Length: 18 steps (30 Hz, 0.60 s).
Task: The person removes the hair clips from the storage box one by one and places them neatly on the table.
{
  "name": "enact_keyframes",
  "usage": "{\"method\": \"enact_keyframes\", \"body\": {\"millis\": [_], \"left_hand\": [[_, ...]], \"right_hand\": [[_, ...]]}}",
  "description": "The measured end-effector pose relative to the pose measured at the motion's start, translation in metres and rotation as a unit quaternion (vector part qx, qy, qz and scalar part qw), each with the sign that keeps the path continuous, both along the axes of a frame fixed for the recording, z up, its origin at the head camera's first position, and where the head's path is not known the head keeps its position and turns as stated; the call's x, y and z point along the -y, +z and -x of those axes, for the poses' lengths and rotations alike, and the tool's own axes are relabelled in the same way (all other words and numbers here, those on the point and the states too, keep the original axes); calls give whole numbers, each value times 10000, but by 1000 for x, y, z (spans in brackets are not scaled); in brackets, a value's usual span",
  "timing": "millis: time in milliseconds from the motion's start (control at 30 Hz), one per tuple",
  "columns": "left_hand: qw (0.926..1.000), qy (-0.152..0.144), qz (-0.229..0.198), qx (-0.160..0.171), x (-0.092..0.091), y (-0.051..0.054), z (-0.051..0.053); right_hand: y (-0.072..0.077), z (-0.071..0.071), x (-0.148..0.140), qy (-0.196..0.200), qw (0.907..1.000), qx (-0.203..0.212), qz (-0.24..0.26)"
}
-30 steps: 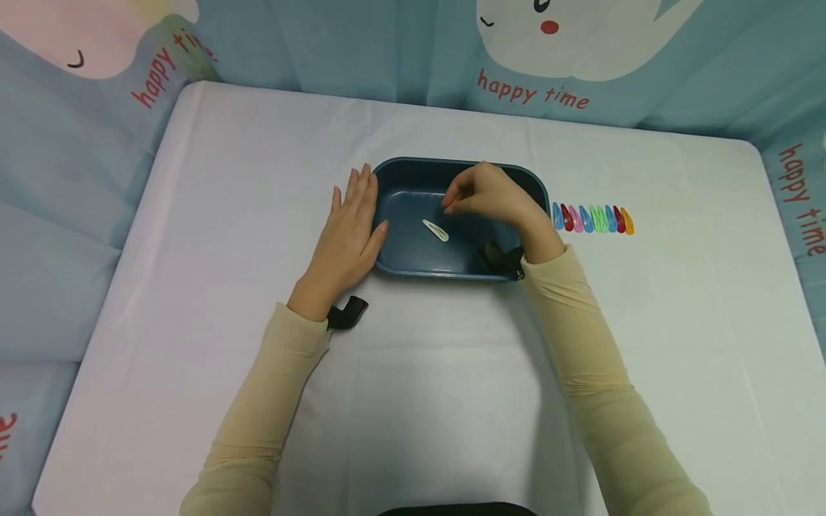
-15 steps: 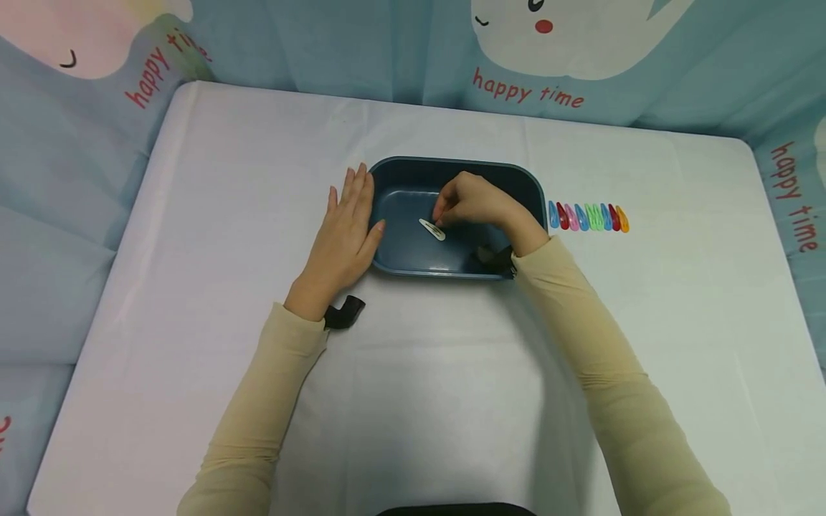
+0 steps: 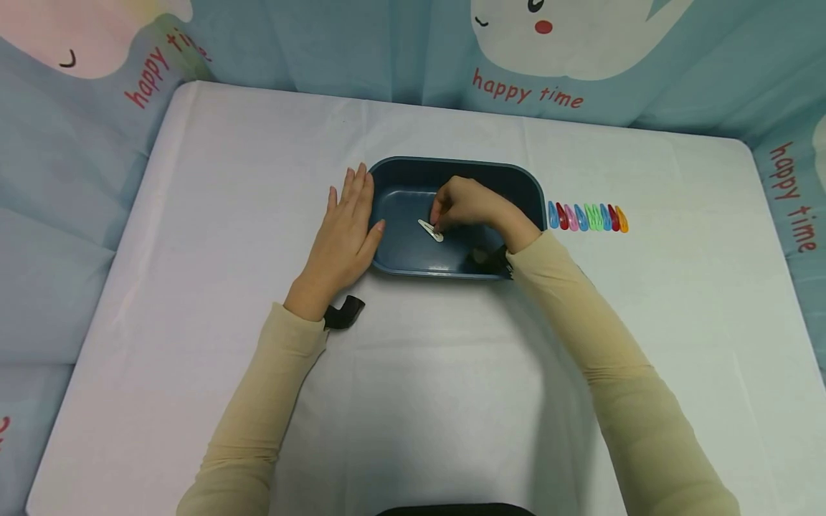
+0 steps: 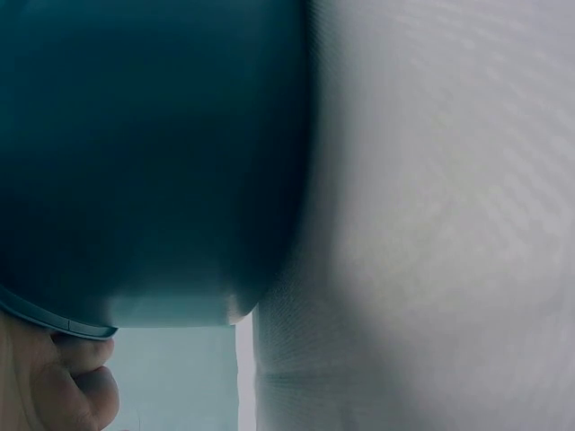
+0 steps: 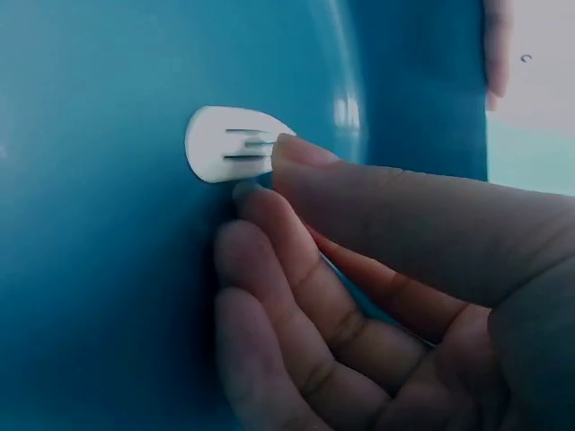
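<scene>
A small white snap hair clip (image 3: 427, 228) lies in a dark blue rectangular tray (image 3: 413, 272). My right hand (image 3: 471, 203) reaches into the tray and pinches the clip's narrower end. In the right wrist view the thumb covers that end, with the forefinger just below it; the rounded slotted end (image 5: 208, 148) shows. My left hand (image 3: 340, 233) rests with straight fingers along the tray's left side. Only some fingertips (image 4: 76, 395) of it appear past the rim in the left wrist view.
Right of the tray several coloured hair clips (image 3: 589, 217) lie side by side in a row, blue, red, pink, green and orange. A white cloth (image 3: 400, 401) covers the table. Pale blue printed curtains (image 3: 348, 50) hang behind and at the sides.
My right hand has come left and down inside the tray, from beside the white hair clip onto it. The clip has tilted slightly. My left hand has stayed against the tray.
</scene>
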<state>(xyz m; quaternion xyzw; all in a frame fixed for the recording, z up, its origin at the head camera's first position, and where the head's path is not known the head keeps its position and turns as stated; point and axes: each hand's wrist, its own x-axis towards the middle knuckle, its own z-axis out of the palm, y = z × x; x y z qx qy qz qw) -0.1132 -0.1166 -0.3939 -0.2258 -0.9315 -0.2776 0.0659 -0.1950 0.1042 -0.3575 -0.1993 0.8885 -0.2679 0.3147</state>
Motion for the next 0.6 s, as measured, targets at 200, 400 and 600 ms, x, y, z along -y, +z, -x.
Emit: {"method": "enact_keyframes", "body": {"millis": [200, 400, 600], "left_hand": [[10000, 26, 22, 35, 0, -1, 1], [10000, 28, 38, 55, 0, 0, 1], [10000, 25, 32, 65, 0, 0, 1]], "right_hand": [[-3, 1, 4, 237, 9989, -306, -266], [-2, 0, 6, 356, 9972, -516, -399], [-3, 0, 5, 312, 9986, -351, -239]]}}
